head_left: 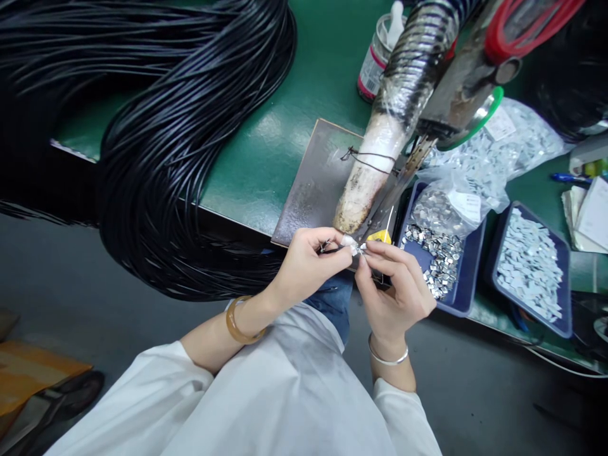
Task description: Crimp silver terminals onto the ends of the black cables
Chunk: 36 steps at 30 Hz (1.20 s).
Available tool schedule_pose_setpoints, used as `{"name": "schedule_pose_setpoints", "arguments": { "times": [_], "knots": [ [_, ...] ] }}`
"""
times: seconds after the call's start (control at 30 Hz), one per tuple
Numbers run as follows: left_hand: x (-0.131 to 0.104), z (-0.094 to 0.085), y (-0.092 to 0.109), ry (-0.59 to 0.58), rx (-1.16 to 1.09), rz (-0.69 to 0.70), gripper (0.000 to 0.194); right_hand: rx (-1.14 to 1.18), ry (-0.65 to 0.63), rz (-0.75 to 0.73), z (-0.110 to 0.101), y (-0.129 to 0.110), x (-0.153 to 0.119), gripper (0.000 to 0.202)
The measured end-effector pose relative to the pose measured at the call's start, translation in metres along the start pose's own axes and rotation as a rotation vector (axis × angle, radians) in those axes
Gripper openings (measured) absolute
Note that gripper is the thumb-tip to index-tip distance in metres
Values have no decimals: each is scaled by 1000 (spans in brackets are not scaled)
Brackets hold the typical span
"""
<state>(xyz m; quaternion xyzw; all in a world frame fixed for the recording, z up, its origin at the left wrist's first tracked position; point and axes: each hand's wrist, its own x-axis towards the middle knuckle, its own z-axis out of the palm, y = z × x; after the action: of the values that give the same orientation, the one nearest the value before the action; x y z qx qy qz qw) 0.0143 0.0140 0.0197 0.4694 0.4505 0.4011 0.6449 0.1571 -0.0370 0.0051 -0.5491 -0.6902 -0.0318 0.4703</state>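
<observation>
My left hand (311, 263) is closed in a pinch, with a thin dark wire (325, 246) showing between thumb and forefinger. White material covers a fingertip of this hand. Opposite it, my right hand (396, 285) pinches a small silvery-white piece (361, 249), its fingertips almost touching the left ones. The exact shape of the piece is too small to make out. Just beyond the hands is the stained tip of a white-wrapped hose (354, 202). A yellow object (380, 237) lies behind the right fingertips.
A big bundle of black cables (199, 107) hangs over the green table (266, 158) edge. On the right are a blue tray (468, 278) of metal pieces, another tray (567, 285) of pale pieces, and plastic bags (517, 139). A jar (370, 73) and red-handled tool (498, 38) stand behind.
</observation>
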Motion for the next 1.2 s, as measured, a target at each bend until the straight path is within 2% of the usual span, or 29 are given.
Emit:
{"name": "schedule_pose_setpoints", "arguments": {
  "times": [0.43, 0.87, 1.03, 1.13, 1.2],
  "knots": [
    [0, 1, -1, 16, 21, 25, 19, 5, -4, -3, 0, 2, -1, 20],
    [-1, -1, -4, -34, 35, 37, 16, -10, -23, -19, -1, 2, -4, 20],
    [-10, -3, -12, -83, 105, 123, 10, 108, -89, 127, -1, 2, -2, 15],
    [-17, -8, -19, -28, 208, 287, 6, 252, -88, 239, -2, 2, -3, 12],
    [-20, -11, -21, -38, 243, 363, 9, 304, -99, 258, -2, 2, -3, 12]
  ]
}}
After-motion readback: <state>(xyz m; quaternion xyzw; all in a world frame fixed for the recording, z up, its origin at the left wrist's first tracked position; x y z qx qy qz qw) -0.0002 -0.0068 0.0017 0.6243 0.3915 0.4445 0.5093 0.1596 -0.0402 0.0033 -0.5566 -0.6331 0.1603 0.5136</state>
